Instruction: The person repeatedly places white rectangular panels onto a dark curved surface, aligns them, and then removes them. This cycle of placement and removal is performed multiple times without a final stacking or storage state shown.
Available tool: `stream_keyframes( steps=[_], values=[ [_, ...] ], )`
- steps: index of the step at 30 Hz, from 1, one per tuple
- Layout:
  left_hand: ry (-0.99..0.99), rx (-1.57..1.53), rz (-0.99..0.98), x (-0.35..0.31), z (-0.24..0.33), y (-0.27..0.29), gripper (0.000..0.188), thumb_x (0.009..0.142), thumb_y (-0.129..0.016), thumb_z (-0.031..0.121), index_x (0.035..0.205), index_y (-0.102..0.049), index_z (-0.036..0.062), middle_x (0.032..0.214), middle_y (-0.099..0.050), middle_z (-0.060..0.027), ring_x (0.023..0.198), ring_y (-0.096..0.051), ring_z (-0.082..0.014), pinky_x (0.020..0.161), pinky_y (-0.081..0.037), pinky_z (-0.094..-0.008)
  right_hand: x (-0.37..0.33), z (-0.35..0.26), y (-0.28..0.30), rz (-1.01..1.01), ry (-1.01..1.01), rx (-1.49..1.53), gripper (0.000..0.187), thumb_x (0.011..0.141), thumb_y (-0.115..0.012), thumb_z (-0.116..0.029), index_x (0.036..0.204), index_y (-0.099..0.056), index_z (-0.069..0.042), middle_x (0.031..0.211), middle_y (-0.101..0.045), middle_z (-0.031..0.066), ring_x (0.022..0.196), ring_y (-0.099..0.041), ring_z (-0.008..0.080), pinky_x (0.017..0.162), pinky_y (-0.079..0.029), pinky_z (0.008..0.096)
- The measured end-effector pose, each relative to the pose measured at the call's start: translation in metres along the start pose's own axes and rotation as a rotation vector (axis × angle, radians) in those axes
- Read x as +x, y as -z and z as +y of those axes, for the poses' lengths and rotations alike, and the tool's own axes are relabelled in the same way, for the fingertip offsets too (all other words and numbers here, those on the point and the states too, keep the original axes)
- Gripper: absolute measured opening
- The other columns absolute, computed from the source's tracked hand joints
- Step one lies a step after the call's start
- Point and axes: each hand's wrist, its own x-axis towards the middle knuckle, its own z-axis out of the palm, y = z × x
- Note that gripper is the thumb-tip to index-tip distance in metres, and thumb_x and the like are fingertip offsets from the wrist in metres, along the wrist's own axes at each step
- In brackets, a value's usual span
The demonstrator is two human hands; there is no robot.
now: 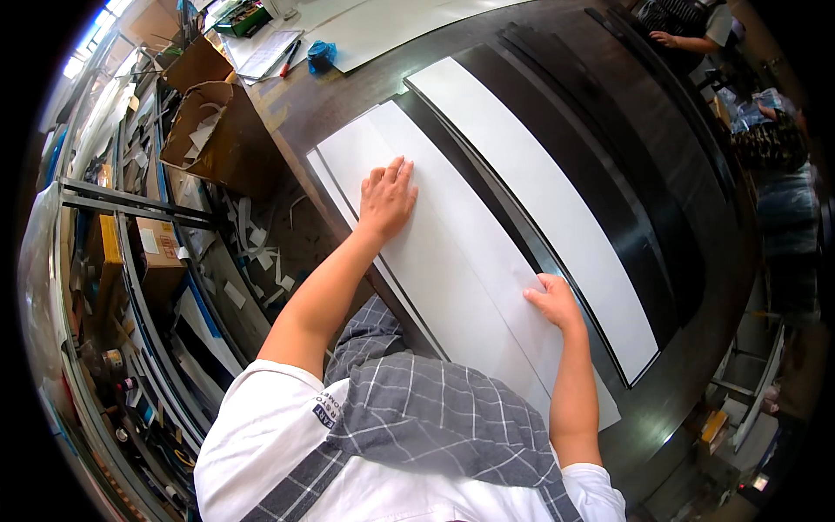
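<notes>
A long white panel point(452, 252) lies on the dark table in front of me, with a thin line running along its length. My left hand point(387, 198) rests on its upper left part, fingers stretched out and nothing held. Over at the panel's right edge, my right hand point(558, 302) has its thumb on the white surface, while the other fingers curl round the edge and are partly hidden. A dark strip shows along the left edge beneath. Beside it on the right, a second white panel point(531, 200) lies on a dark strip.
Several long black strips point(591, 174) lie further right on the table point(326, 109). Papers point(265, 54), a pen point(290, 59) and a blue wrapped item point(321, 56) sit at the far left. A cardboard box point(222, 139) and cluttered racks stand left. Another person's hand point(666, 39) appears far right.
</notes>
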Motion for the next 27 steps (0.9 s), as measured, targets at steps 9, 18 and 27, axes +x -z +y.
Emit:
stream_keyframes(
  steps=[9, 18, 27],
  values=[
    [-0.007, -0.045, 0.029, 0.005, -0.009, -0.002, 0.044, 0.092, -0.053, 0.025, 0.133, -0.051, 0.0082, 0.143, -0.044, -0.0071, 0.12, -0.042, -0.0285, 0.104, -0.032, -0.0442, -0.001, -0.003, 0.0, 0.007, -0.015, 0.0, 0.029, 0.074, -0.069, -0.02, 0.075, -0.053, 0.004, 0.065, -0.052, 0.0163, 0.06, -0.05, 0.0231, 0.058, -0.042, 0.0377],
    [-0.005, -0.049, 0.064, 0.006, -0.013, -0.013, 0.042, 0.092, -0.053, 0.027, 0.132, -0.054, 0.0131, 0.14, -0.048, -0.004, 0.121, -0.044, -0.0307, 0.105, -0.032, -0.043, -0.017, -0.005, 0.006, 0.091, -0.029, -0.079, 0.033, 0.072, -0.072, -0.025, 0.082, -0.061, 0.004, 0.072, -0.06, 0.0198, 0.065, -0.059, 0.0285, 0.061, -0.046, 0.0387],
    [-0.069, 0.024, 0.109, 0.009, -0.02, -0.022, 0.041, 0.093, -0.051, 0.027, 0.131, -0.056, 0.0126, 0.138, -0.051, -0.0052, 0.121, -0.045, -0.0315, 0.106, -0.032, -0.042, -0.096, 0.045, 0.039, 0.194, -0.294, -0.238, 0.029, 0.069, -0.074, -0.025, 0.081, -0.068, 0.0, 0.076, -0.066, 0.0162, 0.072, -0.064, 0.0285, 0.066, -0.048, 0.0378]
  ],
)
